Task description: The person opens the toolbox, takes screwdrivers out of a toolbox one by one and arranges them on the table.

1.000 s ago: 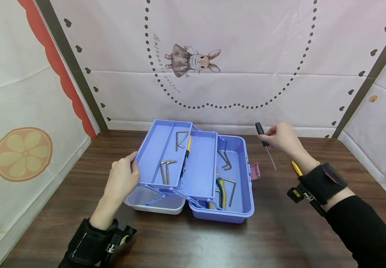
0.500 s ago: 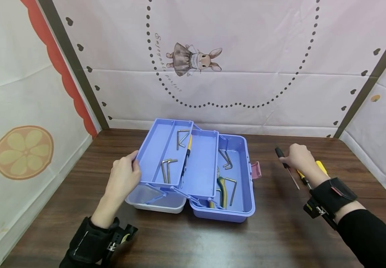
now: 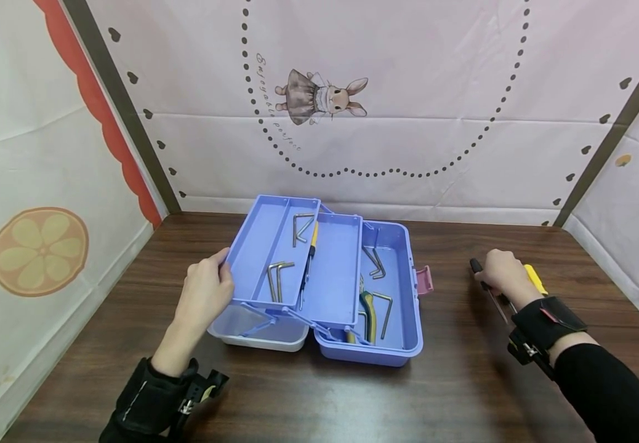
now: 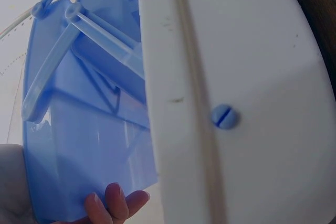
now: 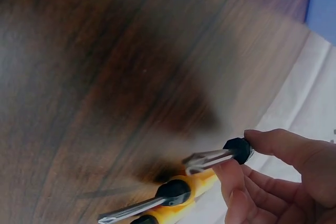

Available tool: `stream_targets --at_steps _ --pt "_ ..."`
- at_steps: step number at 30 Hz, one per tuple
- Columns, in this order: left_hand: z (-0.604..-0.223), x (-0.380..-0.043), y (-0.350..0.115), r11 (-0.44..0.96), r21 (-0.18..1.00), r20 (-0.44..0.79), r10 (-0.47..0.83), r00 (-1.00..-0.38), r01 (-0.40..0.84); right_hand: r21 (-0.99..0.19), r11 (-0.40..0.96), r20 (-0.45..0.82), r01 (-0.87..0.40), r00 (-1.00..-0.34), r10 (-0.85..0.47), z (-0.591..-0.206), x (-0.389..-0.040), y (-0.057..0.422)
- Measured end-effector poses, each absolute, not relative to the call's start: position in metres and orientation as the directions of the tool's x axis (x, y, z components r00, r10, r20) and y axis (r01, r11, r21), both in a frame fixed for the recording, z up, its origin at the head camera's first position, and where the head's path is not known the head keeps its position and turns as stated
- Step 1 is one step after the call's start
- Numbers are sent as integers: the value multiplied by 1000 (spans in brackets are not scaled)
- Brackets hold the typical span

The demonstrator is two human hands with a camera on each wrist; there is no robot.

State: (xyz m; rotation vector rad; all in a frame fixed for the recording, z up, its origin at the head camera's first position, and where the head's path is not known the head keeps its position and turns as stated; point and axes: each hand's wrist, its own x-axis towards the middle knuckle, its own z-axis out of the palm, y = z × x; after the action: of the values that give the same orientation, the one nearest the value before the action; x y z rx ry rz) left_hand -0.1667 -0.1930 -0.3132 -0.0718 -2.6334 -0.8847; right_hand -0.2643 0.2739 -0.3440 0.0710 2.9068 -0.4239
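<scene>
My left hand (image 3: 204,294) grips the left edge of the upper tray (image 3: 258,246) of a blue toolbox (image 3: 408,354). In the left wrist view its fingertips (image 4: 115,203) lie against the tray's blue underside. Far to the right, my right hand (image 3: 506,275) pinches a screwdriver (image 3: 476,266) with a black handle, low over the table. The right wrist view has thumb and fingers at the handle's dark end, with the metal shaft (image 5: 210,160) sticking out. Just beyond it lies a yellow-and-black screwdriver (image 5: 176,191), partly hidden behind my hand in the head view.
The opened toolbox holds several hex keys (image 3: 279,277), a yellow-and-black screwdriver (image 3: 313,243) and green-and-yellow pliers (image 3: 369,317). A pink latch (image 3: 423,280) juts from its right side. Brown tabletop (image 3: 452,394) lies in front, and printed cloth walls (image 3: 408,74) enclose the table.
My right hand has carried the black-handled screwdriver rightward, toward me and down to the table, beside the yellow tools. The left hand keeps its hold on the tray.
</scene>
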Motion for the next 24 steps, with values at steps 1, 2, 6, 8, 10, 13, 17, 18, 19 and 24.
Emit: stream_targets --at_steps 1,2,6,8,10,13,17,18,19,24 --pt "-313 -167 -193 802 575 350 -65 -935 160 -277 957 -208 89 -978 31 -346 -265 274" --pt "-313 -167 -193 802 576 348 -65 -935 159 -274 956 -211 103 -976 45 -347 -265 275" --pt "-314 -167 -193 804 574 347 -66 -936 156 -260 952 -223 161 -969 103 -352 -267 273" --pt "-313 -167 -193 804 575 346 -68 -936 154 -247 953 -224 174 -967 118 -353 -267 271" --pt "-313 -167 -192 804 575 344 -69 -936 152 -234 956 -224 176 -967 123 -353 -267 270" --pt "-313 -167 -192 803 578 337 -71 -939 147 -225 959 -216 174 -968 125 -353 -267 269" --pt "-313 -167 -192 802 579 333 -70 -940 145 -223 958 -218 180 -967 130 -353 -267 268" --pt "-313 -167 -192 803 578 335 -70 -940 146 -222 958 -220 182 -967 133 -353 -267 267" --pt "-313 -167 -192 803 577 337 -70 -939 147 -220 958 -221 184 -966 135 -353 -267 267" --pt "-313 -167 -193 805 573 344 -70 -936 150 -216 958 -235 189 -962 137 -352 -268 267"
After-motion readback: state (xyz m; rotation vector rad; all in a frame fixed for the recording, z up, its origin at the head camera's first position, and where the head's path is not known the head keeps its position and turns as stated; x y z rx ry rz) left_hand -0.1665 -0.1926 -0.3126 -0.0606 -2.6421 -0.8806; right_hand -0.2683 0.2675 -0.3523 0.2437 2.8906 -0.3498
